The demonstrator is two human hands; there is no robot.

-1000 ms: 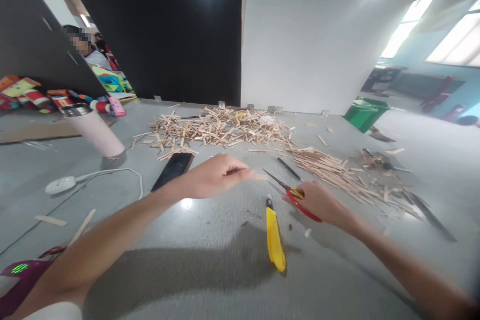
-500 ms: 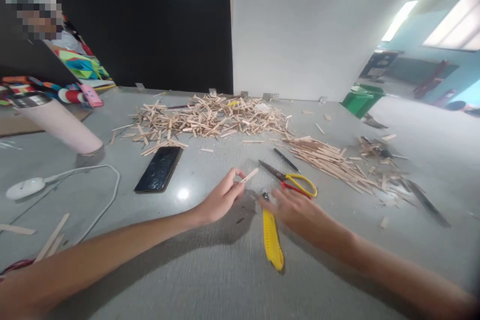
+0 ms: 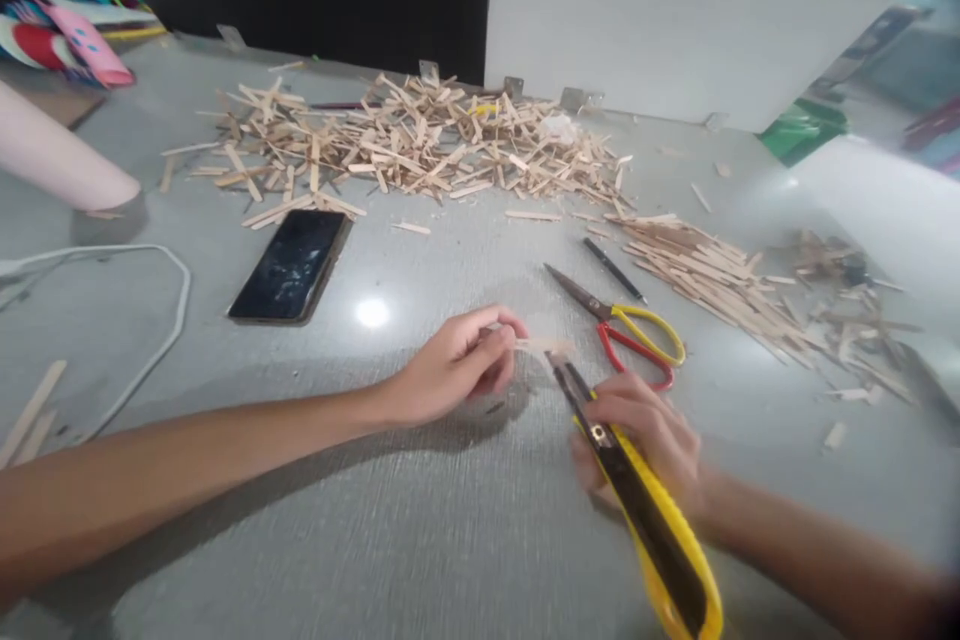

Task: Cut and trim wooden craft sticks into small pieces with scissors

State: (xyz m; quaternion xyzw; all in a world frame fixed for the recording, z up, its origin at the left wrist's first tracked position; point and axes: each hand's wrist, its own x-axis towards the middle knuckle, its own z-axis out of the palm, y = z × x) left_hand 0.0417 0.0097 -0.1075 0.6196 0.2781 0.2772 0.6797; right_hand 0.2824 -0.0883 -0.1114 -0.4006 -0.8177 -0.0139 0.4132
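Wooden stick pinched in left hand; yellow utility knife gripped by right hand, tip beside stick; scissors laid on counter.

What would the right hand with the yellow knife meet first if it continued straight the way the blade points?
Probably the small wooden stick pinched by the left hand. The utility knife in the right hand has its tip almost at the stick, though depth is unclear.

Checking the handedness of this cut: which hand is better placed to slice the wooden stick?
Right. The right hand already grips the yellow utility knife, blade tip at the wooden stick, which the left hand pinches steady.
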